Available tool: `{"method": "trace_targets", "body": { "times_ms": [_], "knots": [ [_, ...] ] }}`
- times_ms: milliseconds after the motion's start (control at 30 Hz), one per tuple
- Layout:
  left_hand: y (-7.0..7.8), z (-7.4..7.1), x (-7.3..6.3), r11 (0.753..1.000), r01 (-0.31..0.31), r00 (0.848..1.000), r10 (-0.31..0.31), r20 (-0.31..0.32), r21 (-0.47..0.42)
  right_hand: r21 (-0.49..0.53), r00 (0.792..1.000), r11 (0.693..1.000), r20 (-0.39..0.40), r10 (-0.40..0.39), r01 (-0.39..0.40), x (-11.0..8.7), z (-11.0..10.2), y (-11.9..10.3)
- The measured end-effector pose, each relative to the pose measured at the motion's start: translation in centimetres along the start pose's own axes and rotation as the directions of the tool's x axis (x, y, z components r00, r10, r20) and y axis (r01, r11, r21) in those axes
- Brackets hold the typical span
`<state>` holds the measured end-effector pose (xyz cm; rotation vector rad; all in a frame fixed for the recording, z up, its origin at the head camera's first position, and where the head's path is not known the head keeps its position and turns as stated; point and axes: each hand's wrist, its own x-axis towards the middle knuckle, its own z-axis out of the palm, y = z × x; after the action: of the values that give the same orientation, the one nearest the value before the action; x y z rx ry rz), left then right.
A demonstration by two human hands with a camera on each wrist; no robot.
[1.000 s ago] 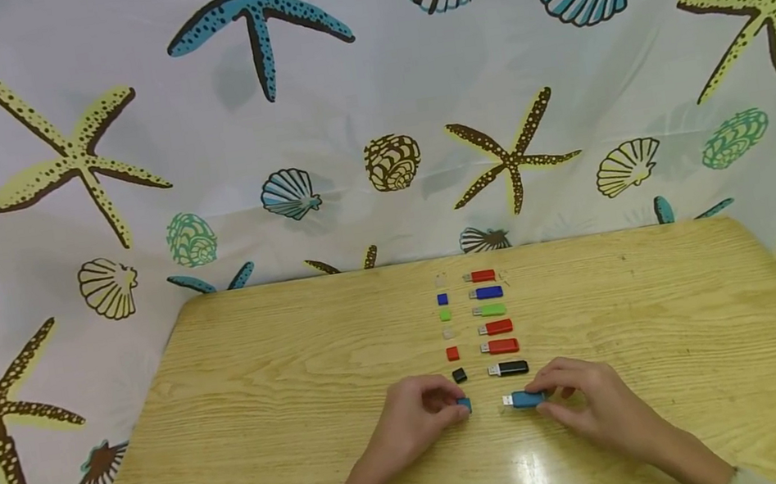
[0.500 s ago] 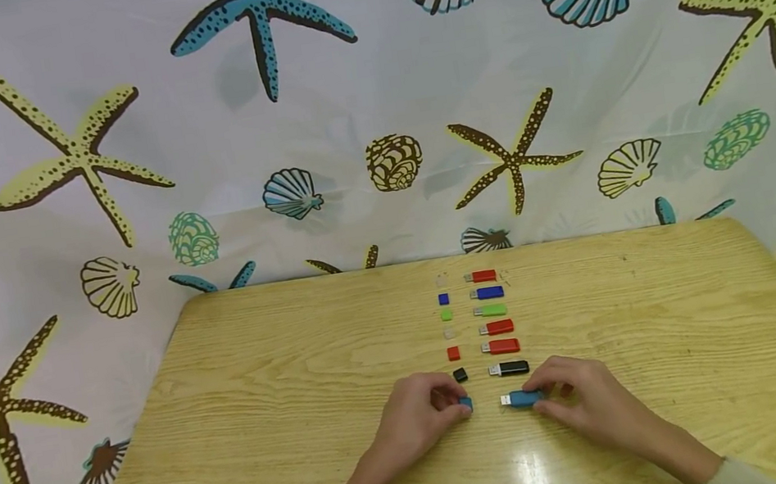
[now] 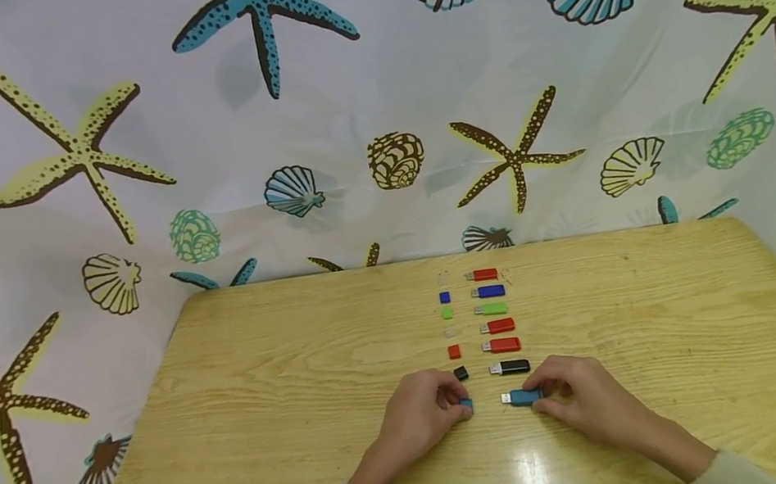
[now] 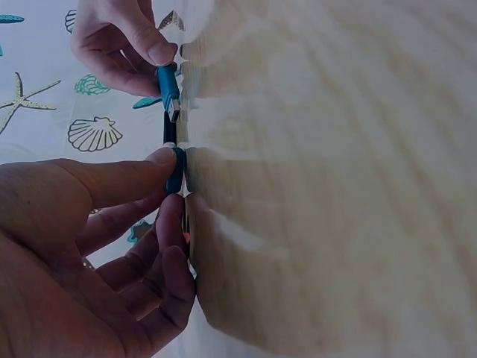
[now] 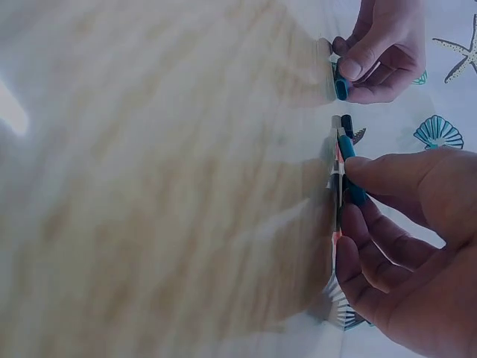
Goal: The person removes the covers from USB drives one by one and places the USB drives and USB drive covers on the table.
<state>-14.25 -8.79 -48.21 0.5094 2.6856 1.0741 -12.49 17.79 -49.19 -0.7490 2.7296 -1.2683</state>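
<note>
My left hand (image 3: 420, 415) pinches a small teal-blue USB cap (image 3: 466, 403) between thumb and finger, low at the wooden table. Across a short gap to the right, my right hand (image 3: 588, 396) pinches the back end of a teal-blue USB flash drive (image 3: 524, 397), its metal plug pointing left toward the cap. The left wrist view shows the cap (image 4: 176, 171) under my thumb, with the drive (image 4: 168, 83) beyond it. In the right wrist view the drive (image 5: 347, 149) sits between thumb and fingers. A black cap (image 3: 461, 374) and a black USB drive (image 3: 511, 367) lie just behind.
Farther back, caps such as a red one (image 3: 454, 352) and a blue one (image 3: 444, 298) form a column. Beside it runs a column of drives, including a red one (image 3: 502, 345) and a green one (image 3: 492, 309). A shell-patterned cloth (image 3: 356, 230) hangs behind the table (image 3: 263, 359).
Both hands keep their pinch on the cap and drive. The right hand has shifted very slightly left; the whole view has drifted a little. The cap and drive are still apart.
</note>
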Motion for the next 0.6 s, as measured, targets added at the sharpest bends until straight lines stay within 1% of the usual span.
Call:
{"method": "trace_targets", "body": {
  "times_ms": [233,500,600],
  "knots": [
    [0.17,0.12,0.37,1.0,0.012,1.0,-0.011,-0.009,0.029,-0.022,1.0,1.0,-0.004,0.004,-0.004,0.32,0.01,0.2],
    [0.18,-0.05,0.27,1.0,0.0,1.0,0.0,-0.003,0.009,0.003,1.0,1.0,0.011,0.0,0.0,0.4,0.18,0.43],
    [0.21,-0.1,0.18,1.0,-0.004,1.0,0.004,0.003,0.005,-0.002,1.0,1.0,0.013,0.002,-0.002,0.39,0.22,0.47]
  ]
}}
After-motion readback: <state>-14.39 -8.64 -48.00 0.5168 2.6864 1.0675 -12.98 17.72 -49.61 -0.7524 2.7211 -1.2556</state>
